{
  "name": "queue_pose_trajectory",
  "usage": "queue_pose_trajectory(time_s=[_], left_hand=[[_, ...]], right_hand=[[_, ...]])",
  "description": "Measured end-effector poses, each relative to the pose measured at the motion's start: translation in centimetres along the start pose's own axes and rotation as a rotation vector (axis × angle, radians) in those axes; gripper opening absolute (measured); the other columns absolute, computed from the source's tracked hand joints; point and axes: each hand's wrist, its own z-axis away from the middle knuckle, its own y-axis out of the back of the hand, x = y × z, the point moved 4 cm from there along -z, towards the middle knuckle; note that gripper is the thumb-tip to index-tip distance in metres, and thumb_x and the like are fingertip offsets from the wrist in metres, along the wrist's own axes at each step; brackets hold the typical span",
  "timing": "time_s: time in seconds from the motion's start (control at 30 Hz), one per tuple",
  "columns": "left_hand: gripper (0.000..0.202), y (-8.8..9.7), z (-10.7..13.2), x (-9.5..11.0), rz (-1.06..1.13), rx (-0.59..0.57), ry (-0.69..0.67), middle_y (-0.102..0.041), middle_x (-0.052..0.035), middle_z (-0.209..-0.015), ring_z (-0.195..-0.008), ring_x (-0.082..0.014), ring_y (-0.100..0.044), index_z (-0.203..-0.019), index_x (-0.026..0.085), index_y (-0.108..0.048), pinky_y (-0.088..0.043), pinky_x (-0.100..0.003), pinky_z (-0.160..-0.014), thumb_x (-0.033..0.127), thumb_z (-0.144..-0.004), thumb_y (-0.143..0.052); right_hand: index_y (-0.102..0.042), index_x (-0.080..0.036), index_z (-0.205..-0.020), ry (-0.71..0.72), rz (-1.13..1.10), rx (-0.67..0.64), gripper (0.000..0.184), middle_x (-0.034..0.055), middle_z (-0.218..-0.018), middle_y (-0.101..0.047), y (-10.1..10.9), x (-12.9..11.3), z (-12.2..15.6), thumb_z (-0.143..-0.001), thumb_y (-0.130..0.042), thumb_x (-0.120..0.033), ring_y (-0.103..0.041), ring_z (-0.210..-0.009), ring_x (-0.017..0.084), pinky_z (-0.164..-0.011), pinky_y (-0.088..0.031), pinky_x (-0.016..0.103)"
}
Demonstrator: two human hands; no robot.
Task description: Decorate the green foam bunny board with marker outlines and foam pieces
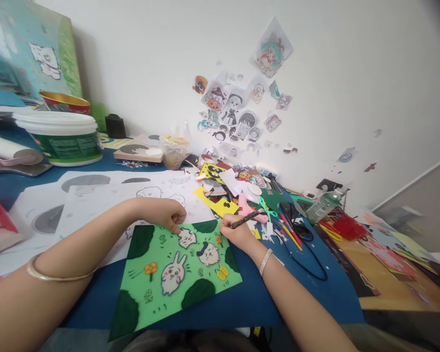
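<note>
From where I stand, the green drawing sheet lies just below both hands, its lower left corner reaching out past the table edge towards the person. The left hand is half curled, thumb at the sheet's top edge; whether it pinches or merely presses, I can't tell. The right hand grips a dark pen by the upper right corner.

That overhang worries me: a nudge from the body could crease the corner or swing the sheet round, as nothing appears to weigh its lower side down. If the ink is fresh, a dragging wrist could smear it. Just beyond the right hand, a pink glue gun and teal scissors crowd the pen, so a wide sweep could knock them. The drink cup beyond the left hand could spill if bumped.
</note>
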Motion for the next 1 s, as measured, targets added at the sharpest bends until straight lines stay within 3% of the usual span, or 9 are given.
queue_pose_trajectory(time_s=[0.2, 0.3, 0.37, 0.43, 0.57, 0.73, 0.83, 1.0], left_hand=[[0.023, 0.1, 0.1, 0.0, 0.002, -0.016, 0.003, -0.040, 0.0025, -0.062, -0.055, -0.0136, -0.036, -0.063, 0.021, -0.042, -0.028, -0.025, -0.050, 0.037, -0.068, -0.057], [0.025, 0.5, 0.0, -0.1, 0.018, 0.050, -0.028, -0.039, 0.0026, -0.062, -0.055, -0.0130, -0.035, -0.062, 0.021, -0.039, -0.028, -0.025, -0.051, 0.038, -0.070, -0.055], [0.025, 1.0, 0.0, -0.3, 0.020, 0.157, -0.039, -0.039, 0.0026, -0.063, -0.055, -0.0127, -0.034, -0.063, 0.020, -0.039, -0.028, -0.025, -0.051, 0.040, -0.073, -0.052], [0.025, 1.5, -0.1, -0.6, 0.033, 0.265, -0.040, -0.040, 0.0029, -0.063, -0.056, -0.0126, -0.034, -0.066, 0.020, -0.041, -0.027, -0.025, -0.051, 0.042, -0.075, -0.050], [0.030, 2.2, 0.2, -0.5, 0.107, 0.340, -0.070, -0.043, 0.0034, -0.062, -0.057, -0.0122, -0.036, -0.070, 0.020, -0.047, -0.029, -0.024, -0.053, 0.049, -0.076, -0.050], [0.039, 2.8, 0.6, -0.1, 0.232, 0.425, -0.089, -0.050, 0.0026, -0.065, -0.060, -0.0127, -0.043, -0.075, 0.019, -0.055, -0.034, -0.024, -0.055, 0.057, -0.072, -0.054], [0.043, 3.0, 0.7, -0.5, 0.285, 0.461, -0.064, -0.055, 0.0012, -0.068, -0.062, -0.0136, -0.047, -0.079, 0.018, -0.058, -0.036, -0.024, -0.057, 0.060, -0.070, -0.055], [0.048, 3.6, 1.0, -1.9, 0.357, 0.511, 0.001, -0.055, -0.0002, -0.067, -0.062, -0.0140, -0.049, -0.076, 0.017, -0.058, -0.037, -0.024, -0.056, 0.064, -0.068, -0.056]], right_hand=[[-0.027, -0.022, -0.051, -0.044, -0.032, 0.040, 0.025, -0.0062, -0.050, -0.032, 0.2, 0.4, 0.1, -0.067, -0.046, -0.017, -0.033, -0.048, 0.009, -0.047, -0.027, 0.023], [-0.032, -0.022, -0.053, -0.100, -0.122, 0.287, 0.027, -0.0061, -0.049, -0.037, 1.7, 1.1, 0.2, -0.073, -0.049, -0.024, -0.039, -0.048, 0.011, -0.048, -0.033, 0.023], [-0.037, -0.022, -0.058, -0.131, -0.238, 0.481, 0.025, -0.0056, -0.050, -0.043, 3.0, 1.5, 0.4, -0.078, -0.048, -0.031, -0.044, -0.048, 0.012, -0.049, -0.037, 0.024], [-0.042, -0.023, -0.067, -0.121, -0.335, 0.586, 0.022, -0.0050, -0.053, -0.049, 3.8, 1.6, 0.7, -0.083, -0.046, -0.038, -0.047, -0.048, 0.012, -0.048, -0.038, 0.024], [-0.052, -0.022, -0.085, -0.108, -0.317, 0.527, 0.025, -0.0034, -0.058, -0.055, 4.1, 1.0, 0.6, -0.084, -0.045, -0.046, -0.048, -0.047, 0.013, -0.048, -0.039, 0.024], [-0.060, -0.020, -0.078, -0.060, -0.214, 0.412, 0.021, 0.0010, -0.075, -0.060, 3.3, 0.2, 0.3, -0.077, -0.058, -0.041, -0.055, -0.068, 0.017, -0.061, -0.042, 0.026], [-0.060, -0.020, -0.083, -0.029, -0.235, 0.456, 0.017, 0.0023, -0.083, -0.061, 3.3, 0.2, 0.3, -0.076, -0.060, -0.036, -0.056, -0.074, 0.019, -0.064, -0.043, 0.027], [-0.061, -0.021, -0.084, -0.083, -0.251, 0.642, 0.017, 0.0054, -0.087, -0.065, 4.6, 0.1, 0.8, -0.075, -0.061, -0.035, -0.059, -0.083, 0.023, -0.072, -0.045, 0.030]])
